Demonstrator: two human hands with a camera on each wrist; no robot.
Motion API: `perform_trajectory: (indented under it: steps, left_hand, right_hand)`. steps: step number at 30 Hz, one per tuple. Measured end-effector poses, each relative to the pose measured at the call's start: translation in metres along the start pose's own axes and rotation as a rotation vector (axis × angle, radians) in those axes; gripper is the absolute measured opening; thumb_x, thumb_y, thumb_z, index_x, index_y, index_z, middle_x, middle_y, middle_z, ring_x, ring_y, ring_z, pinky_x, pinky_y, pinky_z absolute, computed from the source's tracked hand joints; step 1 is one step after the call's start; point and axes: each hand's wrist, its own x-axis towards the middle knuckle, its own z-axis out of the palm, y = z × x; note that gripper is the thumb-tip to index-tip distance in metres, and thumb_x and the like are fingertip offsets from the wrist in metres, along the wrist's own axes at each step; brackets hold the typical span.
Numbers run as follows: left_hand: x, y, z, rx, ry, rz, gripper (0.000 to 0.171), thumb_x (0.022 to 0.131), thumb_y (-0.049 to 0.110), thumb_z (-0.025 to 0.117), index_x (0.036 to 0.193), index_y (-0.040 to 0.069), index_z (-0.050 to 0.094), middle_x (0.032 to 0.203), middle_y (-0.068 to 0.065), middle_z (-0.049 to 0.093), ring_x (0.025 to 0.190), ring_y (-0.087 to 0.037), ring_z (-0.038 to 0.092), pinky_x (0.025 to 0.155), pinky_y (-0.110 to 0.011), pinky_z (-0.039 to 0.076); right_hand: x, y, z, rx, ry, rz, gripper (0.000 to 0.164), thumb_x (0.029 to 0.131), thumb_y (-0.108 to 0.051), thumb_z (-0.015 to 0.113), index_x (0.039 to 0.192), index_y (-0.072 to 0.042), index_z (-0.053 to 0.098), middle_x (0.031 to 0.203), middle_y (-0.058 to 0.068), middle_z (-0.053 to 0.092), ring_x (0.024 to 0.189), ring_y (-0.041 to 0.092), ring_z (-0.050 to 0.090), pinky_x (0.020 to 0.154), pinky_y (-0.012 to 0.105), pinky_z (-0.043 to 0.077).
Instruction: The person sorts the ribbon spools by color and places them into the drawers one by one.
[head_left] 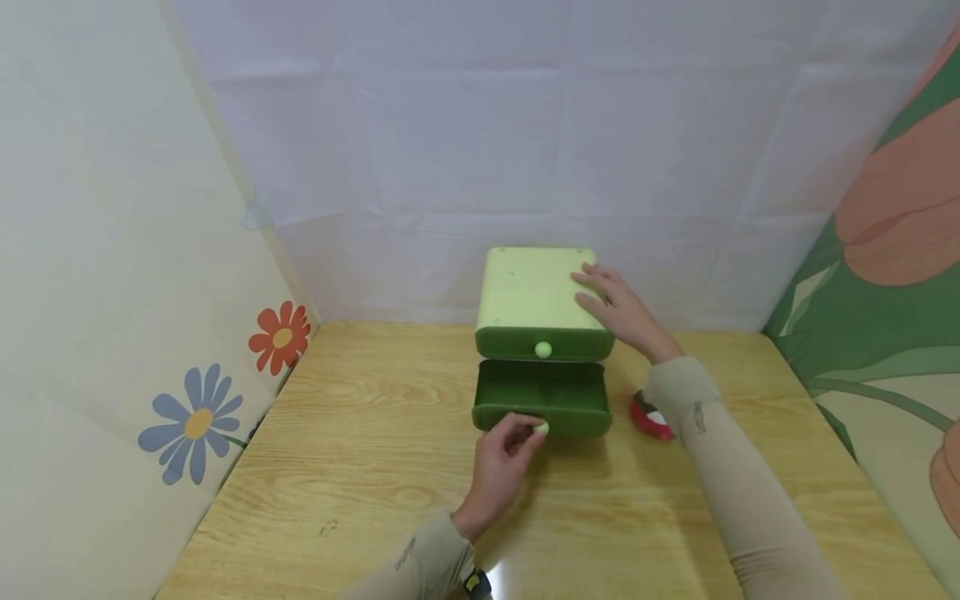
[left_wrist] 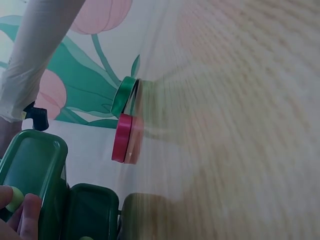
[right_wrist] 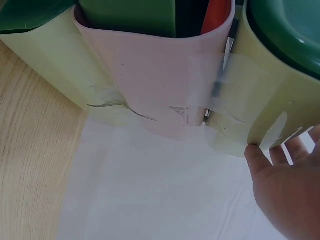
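A small stacked drawer cabinet (head_left: 532, 283) with a pale green top and dark green fronts stands at the back of the table. Its drawer below the top one (head_left: 577, 422) is pulled out, the dark green inside facing up. My left hand (head_left: 498, 468) pinches that drawer's pale round knob (left_wrist: 16, 198) between thumb and fingers. The top drawer, with its own knob (head_left: 543, 350), sits closed above. My right hand (head_left: 624, 315) rests on the cabinet's top right edge, fingers spread. From the right wrist, the pink middle housing (right_wrist: 155, 80) shows between two pale ones.
Right of the cabinet, partly behind my right sleeve, lies a round red piece (head_left: 649, 421) with a green one (left_wrist: 122, 97) against it. A white cloth (head_left: 450, 167) hangs behind the wooden table (head_left: 360, 417). Flower-patterned panels (head_left: 885, 275) stand at the sides.
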Motion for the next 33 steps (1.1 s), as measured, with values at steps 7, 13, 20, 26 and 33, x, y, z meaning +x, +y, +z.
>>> perform_trajectory:
  steps: [7,13,20,26,33]
  left_hand:
    - [-0.009,0.004,0.000,-0.019,0.004,-0.021,0.011,0.096,0.017,0.075,0.106,0.014,0.074,0.100,-0.010,0.077,0.091,-0.030,0.074,0.082,-0.025,0.061]
    - [-0.015,0.007,0.001,-0.023,0.009,-0.029,0.011,0.095,0.015,0.076,0.106,0.013,0.074,0.102,-0.008,0.077,0.090,-0.024,0.074,0.083,-0.025,0.062]
    - [-0.022,0.008,0.001,-0.011,0.013,-0.029,0.013,0.094,0.016,0.077,0.106,0.012,0.075,0.101,-0.007,0.078,0.088,-0.014,0.072,0.082,-0.024,0.062]
    - [-0.030,0.007,0.002,-0.023,0.011,-0.030,0.013,0.094,0.016,0.077,0.106,0.013,0.075,0.101,-0.006,0.077,0.089,-0.013,0.072,0.082,-0.024,0.062]
    - [-0.037,0.007,0.001,-0.005,0.006,-0.015,0.011,0.094,0.017,0.077,0.104,0.014,0.076,0.102,-0.004,0.078,0.088,-0.012,0.073,0.080,-0.024,0.062]
  right_hand:
    - [0.000,0.000,0.000,0.000,0.000,0.001,0.058,0.108,-0.050,0.047,0.159,-0.022,0.041,0.174,0.000,0.017,0.161,0.030,0.009,0.124,0.069,0.017]
    - [-0.001,-0.001,0.000,0.003,0.001,0.000,0.058,0.109,-0.049,0.047,0.159,-0.021,0.041,0.174,0.000,0.018,0.161,0.030,0.009,0.125,0.069,0.016]
    - [-0.001,-0.002,0.000,0.005,0.002,-0.003,0.057,0.109,-0.048,0.047,0.159,-0.020,0.041,0.174,0.001,0.018,0.161,0.030,0.009,0.125,0.068,0.016]
    - [-0.001,-0.001,0.000,0.006,-0.001,-0.003,0.058,0.109,-0.049,0.047,0.159,-0.020,0.041,0.174,0.000,0.018,0.161,0.029,0.008,0.125,0.067,0.015]
    - [-0.001,0.001,0.001,0.011,0.000,-0.003,0.058,0.108,-0.050,0.048,0.159,-0.021,0.041,0.174,-0.001,0.018,0.161,0.029,0.008,0.125,0.068,0.014]
